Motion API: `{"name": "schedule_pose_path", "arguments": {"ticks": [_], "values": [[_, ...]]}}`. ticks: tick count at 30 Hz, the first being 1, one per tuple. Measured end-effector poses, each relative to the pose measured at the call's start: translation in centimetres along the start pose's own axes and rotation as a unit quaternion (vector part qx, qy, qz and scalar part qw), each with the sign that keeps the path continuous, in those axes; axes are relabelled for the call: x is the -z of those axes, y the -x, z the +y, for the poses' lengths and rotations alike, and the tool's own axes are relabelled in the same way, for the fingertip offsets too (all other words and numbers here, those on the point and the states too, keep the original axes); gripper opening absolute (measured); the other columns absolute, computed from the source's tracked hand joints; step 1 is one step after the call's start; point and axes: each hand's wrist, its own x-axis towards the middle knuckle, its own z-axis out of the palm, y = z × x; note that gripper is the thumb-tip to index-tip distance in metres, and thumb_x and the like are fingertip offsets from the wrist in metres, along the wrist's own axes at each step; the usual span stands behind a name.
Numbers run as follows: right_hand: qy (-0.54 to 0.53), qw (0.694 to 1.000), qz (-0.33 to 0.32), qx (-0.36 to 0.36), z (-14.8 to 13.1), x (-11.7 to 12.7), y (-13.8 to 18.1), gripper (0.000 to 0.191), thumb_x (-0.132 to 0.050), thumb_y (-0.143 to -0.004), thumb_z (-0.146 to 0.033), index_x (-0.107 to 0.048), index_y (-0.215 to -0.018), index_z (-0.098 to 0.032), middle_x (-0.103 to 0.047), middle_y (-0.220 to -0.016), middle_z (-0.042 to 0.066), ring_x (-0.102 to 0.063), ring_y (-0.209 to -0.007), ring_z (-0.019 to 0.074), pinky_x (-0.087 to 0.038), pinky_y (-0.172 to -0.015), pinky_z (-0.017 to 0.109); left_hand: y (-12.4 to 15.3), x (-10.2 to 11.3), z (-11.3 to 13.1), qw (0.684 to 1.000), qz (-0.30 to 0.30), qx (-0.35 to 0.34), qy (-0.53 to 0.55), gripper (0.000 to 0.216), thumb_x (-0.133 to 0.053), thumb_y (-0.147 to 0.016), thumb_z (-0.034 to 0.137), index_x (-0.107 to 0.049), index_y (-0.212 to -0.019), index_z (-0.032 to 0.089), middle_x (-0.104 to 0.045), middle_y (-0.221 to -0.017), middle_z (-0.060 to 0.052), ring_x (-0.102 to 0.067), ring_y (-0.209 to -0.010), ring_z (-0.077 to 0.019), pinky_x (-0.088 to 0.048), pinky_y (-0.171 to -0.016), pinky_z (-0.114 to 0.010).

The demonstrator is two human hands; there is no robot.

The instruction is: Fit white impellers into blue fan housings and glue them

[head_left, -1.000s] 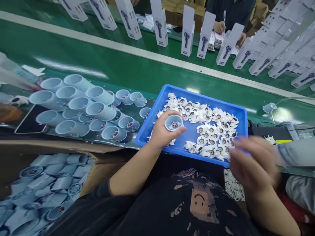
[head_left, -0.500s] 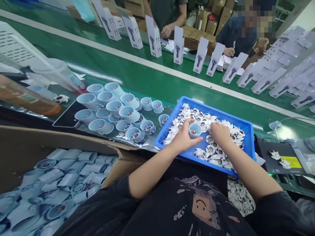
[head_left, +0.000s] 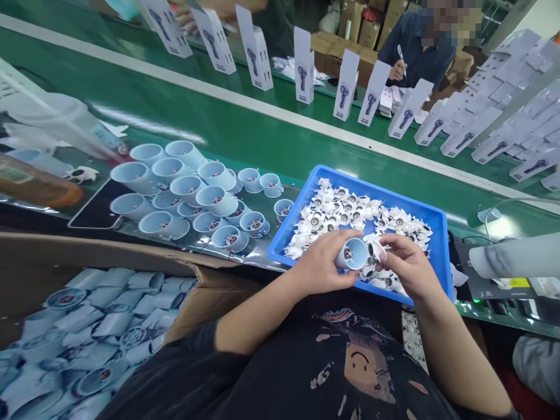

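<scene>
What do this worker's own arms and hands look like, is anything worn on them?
Both the left hand and the right hand are bare: no gloves, rings or watch show. The forearms are uncovered too. A short black sleeve covers the left upper arm, part of a black T-shirt with a smiley-face print.

Fan impellers point(head_left: 350, 213) lie in a tray point(head_left: 440, 256); cylindrical housings point(head_left: 184, 192) stand left, product boxes point(head_left: 304, 67) behind across the conveyor belt point(head_left: 245, 137).
</scene>
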Motion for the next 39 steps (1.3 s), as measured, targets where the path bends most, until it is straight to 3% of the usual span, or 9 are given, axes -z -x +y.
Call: {"name": "schedule_pose_path", "arguments": {"ticks": [4,7,15,20,24,28,31,35,39], "values": [[-0.015,0.998,0.042,0.040,-2.1,0.1,1.6,0.020,-0.055,-0.085,-0.032,-0.062,-0.099,-0.021,-0.064,-0.089,0.004,-0.060,-0.064,0.0148,-0.049,-0.056,0.027,-0.3,-0.6,0.6,0.997,-0.040,-0.028,-0.067,0.047,-0.061,-0.080,0.033,-0.054,-0.124,0.020,-0.068,-0.121,-0.010,-0.062,-0.113,-0.0281,-0.047,-0.097,-0.044],[0.085,0.993,0.043,0.074,-3.0,0.1,1.7,0.014,-0.057,-0.087,-0.025,-0.066,-0.097,-0.022,-0.063,-0.091,0.004,-0.060,-0.074,0.0179,-0.047,-0.066,0.030,-0.3,-0.9,0.9,0.992,-0.037,-0.061,-0.108,0.040,-0.055,-0.087,0.034,-0.055,-0.123,0.018,-0.069,-0.118,-0.012,-0.063,-0.112,-0.0277,-0.046,-0.095,-0.043],[0.137,0.980,0.009,0.146,-1.9,-0.8,0.8,0.005,-0.064,-0.089,-0.017,-0.068,-0.086,-0.018,-0.050,-0.080,0.003,-0.051,-0.074,0.0181,-0.042,-0.065,0.030,0.2,-1.6,1.6,0.985,0.003,-0.091,-0.146,0.036,-0.044,-0.094,0.036,-0.055,-0.121,0.015,-0.069,-0.114,-0.013,-0.063,-0.109,-0.0264,-0.046,-0.093,-0.040],[0.104,0.984,0.024,0.145,-2.1,0.2,1.7,0.017,-0.055,-0.098,-0.025,-0.070,-0.099,-0.018,-0.047,-0.081,0.003,-0.050,-0.073,0.0177,-0.041,-0.064,0.030,-0.1,-1.6,1.6,0.984,-0.004,-0.085,-0.156,0.038,-0.043,-0.096,0.041,-0.054,-0.123,0.017,-0.071,-0.112,-0.012,-0.065,-0.106,-0.0255,-0.046,-0.090,-0.040],[0.055,0.987,0.031,0.146,-2.5,1.4,3.3,0.029,-0.051,-0.101,-0.034,-0.068,-0.084,-0.020,-0.043,-0.078,0.003,-0.047,-0.070,0.0158,-0.040,-0.059,0.027,-0.8,-1.2,1.1,0.983,0.006,-0.079,-0.164,0.042,-0.053,-0.092,0.048,-0.054,-0.120,0.016,-0.071,-0.112,-0.012,-0.066,-0.105,-0.0263,-0.045,-0.090,-0.039],[0.130,0.976,0.049,0.166,-2.2,0.5,3.8,0.036,-0.051,-0.100,-0.045,-0.059,-0.124,-0.020,-0.048,-0.114,0.014,-0.049,-0.095,0.0252,-0.047,-0.078,0.041,-0.8,-1.6,0.5,0.984,0.027,-0.090,-0.149,0.037,-0.056,-0.092,0.042,-0.052,-0.120,0.018,-0.071,-0.112,-0.011,-0.066,-0.104,-0.0256,-0.045,-0.092,-0.039],[0.151,0.967,0.093,0.183,-2.1,0.2,4.0,0.024,-0.052,-0.100,-0.039,-0.064,-0.105,-0.019,-0.050,-0.105,0.011,-0.048,-0.090,0.0245,-0.044,-0.076,0.041,-0.3,-1.8,0.5,0.987,0.028,-0.084,-0.132,0.042,-0.059,-0.090,0.044,-0.049,-0.123,0.019,-0.070,-0.112,-0.010,-0.065,-0.103,-0.0255,-0.045,-0.092,-0.040],[0.080,0.962,0.135,0.225,-1.6,1.3,5.0,0.016,-0.052,-0.100,-0.027,-0.063,-0.095,-0.017,-0.048,-0.094,0.006,-0.051,-0.085,0.0193,-0.042,-0.073,0.034,-1.2,0.1,-0.3,0.989,0.040,-0.078,-0.118,0.056,-0.065,-0.085,0.055,-0.049,-0.128,0.023,-0.063,-0.121,-0.010,-0.059,-0.113,-0.0266,-0.045,-0.100,-0.043],[0.066,0.968,0.139,0.201,0.2,1.0,6.2,0.011,-0.054,-0.097,-0.022,-0.064,-0.100,-0.018,-0.050,-0.103,0.008,-0.054,-0.091,0.0198,-0.047,-0.077,0.033,-6.8,5.0,-3.6,0.968,0.142,0.035,-0.202,0.064,-0.075,-0.072,0.060,-0.058,-0.124,0.027,-0.052,-0.126,-0.009,-0.052,-0.121,-0.0303,-0.043,-0.105,-0.047]]}}
